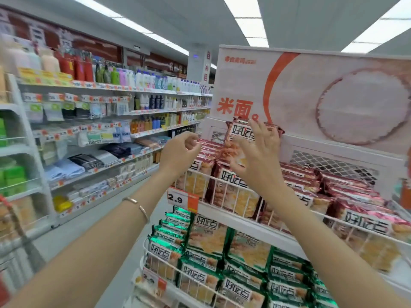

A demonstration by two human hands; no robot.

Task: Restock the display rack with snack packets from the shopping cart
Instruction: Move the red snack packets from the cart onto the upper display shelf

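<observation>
We have the red crinkly foil snack packet (242,135) upright at the back left of the top tier of the white wire-fronted display rack (244,225). Our right hand (258,156) lies against its face with fingers splayed and nearly straight; whether the thumb hooks an edge we cannot tell. Our left hand (181,150) hovers just beside it, loosely curled and empty. The packet looks light, slick and easily crushed, so we judge its sealed edges the safest hold. That tier carries rows of matching red packets (344,187); the lower white wire basket (145,252) holds green-trimmed packets (200,270).
</observation>
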